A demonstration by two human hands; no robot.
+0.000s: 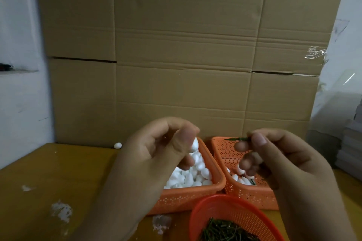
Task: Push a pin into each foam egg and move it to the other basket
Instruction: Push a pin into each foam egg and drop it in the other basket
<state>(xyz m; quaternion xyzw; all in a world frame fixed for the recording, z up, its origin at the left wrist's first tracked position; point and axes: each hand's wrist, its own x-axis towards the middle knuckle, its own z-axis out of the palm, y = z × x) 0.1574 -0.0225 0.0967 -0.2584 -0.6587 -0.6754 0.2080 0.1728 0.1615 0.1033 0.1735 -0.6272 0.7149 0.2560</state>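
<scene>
The left hand point(156, 154) pinches a foam egg point(195, 146) steady while the right hand point(274, 154) pinches a green pin point(236, 139), its tip aimed at the egg, ready to push in.

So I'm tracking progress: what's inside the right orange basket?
A few white foam eggs lie in the right basket, one showing a green pin. The right hand covers the rest.
</scene>
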